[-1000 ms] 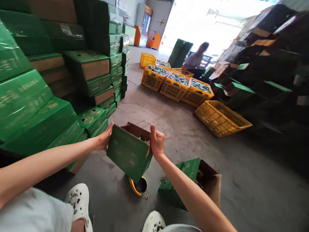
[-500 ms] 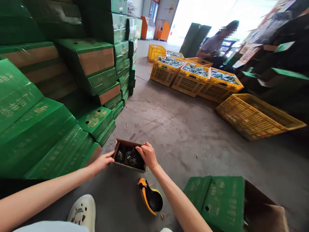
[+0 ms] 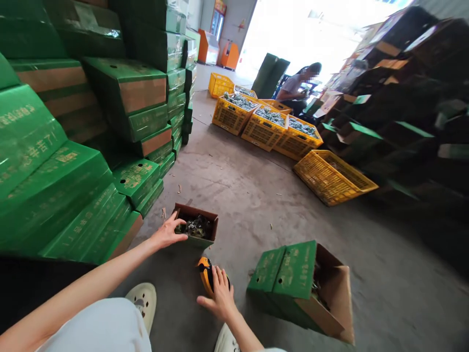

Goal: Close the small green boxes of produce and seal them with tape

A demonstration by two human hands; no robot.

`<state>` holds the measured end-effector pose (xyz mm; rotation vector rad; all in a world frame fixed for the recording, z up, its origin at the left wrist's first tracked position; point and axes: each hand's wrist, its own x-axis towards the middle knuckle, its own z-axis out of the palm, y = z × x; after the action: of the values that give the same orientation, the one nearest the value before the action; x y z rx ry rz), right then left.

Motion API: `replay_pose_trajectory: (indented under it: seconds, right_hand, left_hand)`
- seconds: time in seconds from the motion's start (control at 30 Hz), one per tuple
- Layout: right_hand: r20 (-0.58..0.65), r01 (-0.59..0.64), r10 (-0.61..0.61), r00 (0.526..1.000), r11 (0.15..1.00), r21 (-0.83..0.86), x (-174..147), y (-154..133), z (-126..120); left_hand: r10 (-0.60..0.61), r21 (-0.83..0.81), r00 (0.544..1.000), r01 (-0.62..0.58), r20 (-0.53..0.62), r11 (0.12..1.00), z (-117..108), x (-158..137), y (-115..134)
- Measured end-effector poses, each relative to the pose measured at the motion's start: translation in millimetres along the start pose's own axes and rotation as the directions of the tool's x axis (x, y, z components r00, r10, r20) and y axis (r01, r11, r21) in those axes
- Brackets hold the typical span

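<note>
My left hand (image 3: 170, 233) is at the left end of a small open carton (image 3: 215, 229), fingers apart and reaching over its rim. Inside the carton lie dark things in clear, shiny plastic (image 3: 200, 226); what they are I cannot make out. On the floor just in front is an orange-and-black hand tool (image 3: 205, 275) with a rounded body, partly covered by my right hand (image 3: 220, 296). That hand is spread, thumb out to the left, and whether it touches the tool is unclear. To its right lies a green carton (image 3: 284, 274), its open brown end showing dark contents.
Green cartons (image 3: 73, 190) are stacked high on the left. Several yellow crates (image 3: 262, 134) stand ahead, some full of grey-green produce, with a tilted yellow crate (image 3: 330, 183) nearer. A seated person (image 3: 293, 88) is behind them. Dark piled cartons (image 3: 395, 98) line the right.
My right hand has left the small carton and moved down over the orange-and-black tool. My left hand has shifted from the carton's side to over its left rim. The view has turned right.
</note>
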<state>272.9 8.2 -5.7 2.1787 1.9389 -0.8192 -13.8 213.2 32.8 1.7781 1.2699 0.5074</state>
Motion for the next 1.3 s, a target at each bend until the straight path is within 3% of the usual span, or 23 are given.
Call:
replay_pose_trajectory:
  seconds: [0.1, 0.2, 0.3, 0.43, 0.57, 0.7, 0.8, 0.87, 0.93, 1.0, 1.1, 1.2, 1.3]
  right_hand:
    - [-0.054, 0.060, -0.071, 0.996, 0.982, -0.179, -6.6, 5.9, 16.4]
    - [-0.179, 0.116, -0.164, 0.970, 0.962, -0.249, -1.4, 12.1, 22.8]
    - [-0.240, 0.043, -0.112, 0.964, 0.961, -0.275, 0.0, 15.2, 33.6]
    - [-0.189, -0.001, -0.049, 0.981, 0.966, -0.257, -9.0, 27.1, 36.7]
    - [-0.211, -0.188, 0.145, 0.967, 0.961, -0.200, -20.3, 53.5, 16.2]
    - [-0.243, -0.189, 0.134, 0.961, 0.957, -0.220, -16.9, 59.8, -19.1]
    - [-0.410, -0.083, 0.052, 0.911, 0.995, -0.059, 3.0, 31.8, -57.4]
    - [-0.458, 0.163, -0.097, 0.884, 0.981, 0.107, 21.1, -0.9, -82.7]
    - [-0.328, 0.383, -0.310, 0.892, 0.905, 0.185, 38.3, -37.1, -99.6]
    - [-0.120, 0.492, -0.480, 0.869, 0.863, 0.111, 50.8, -68.6, -104.4]
    - [0.077, 0.492, -0.486, 0.871, 0.865, -0.103, 59.0, -94.4, -95.4]
    - [0.124, 0.455, -0.439, 0.890, 0.874, -0.173, 59.3, -95.4, -87.6]
    - [0.134, 0.439, -0.419, 0.898, 0.875, -0.206, 54.9, -87.9, -91.5]
  left_hand:
    - [0.101, 0.085, 0.991, -0.109, 0.092, 0.990, 5.4, -3.7, -6.9]
    - [0.082, 0.081, 0.990, -0.092, 0.118, 0.992, 4.1, -3.6, -12.2]
    - [0.075, 0.069, 0.989, -0.084, 0.128, 0.994, 6.7, -8.3, -13.0]
    - [0.121, 0.069, 0.977, -0.135, 0.178, 0.988, 21.6, -35.6, -10.6]
    - [0.242, -0.011, 0.919, -0.251, 0.311, 0.968, 34.3, -74.2, -7.8]
    - [0.278, -0.066, 0.870, -0.276, 0.407, 0.959, 28.6, -90.9, -4.8]
    - [0.262, -0.051, 0.862, -0.267, 0.435, 0.962, 15.7, -86.4, 1.5]
    - [0.259, 0.008, 0.860, -0.291, 0.439, 0.957, 8.3, -78.9, 9.8]
    - [0.270, 0.086, 0.882, -0.326, 0.386, 0.942, 4.9, -69.0, 20.2]
    - [0.293, 0.197, 0.900, -0.367, 0.324, 0.909, 6.3, -57.4, 29.2]
    - [0.294, 0.416, 0.889, -0.429, 0.350, 0.802, 16.6, -40.7, 33.5]
    - [0.253, 0.556, 0.883, -0.449, 0.395, 0.700, 32.9, -29.8, 28.6]
    - [0.196, 0.629, 0.897, -0.420, 0.396, 0.654, 45.7, -23.7, 23.5]
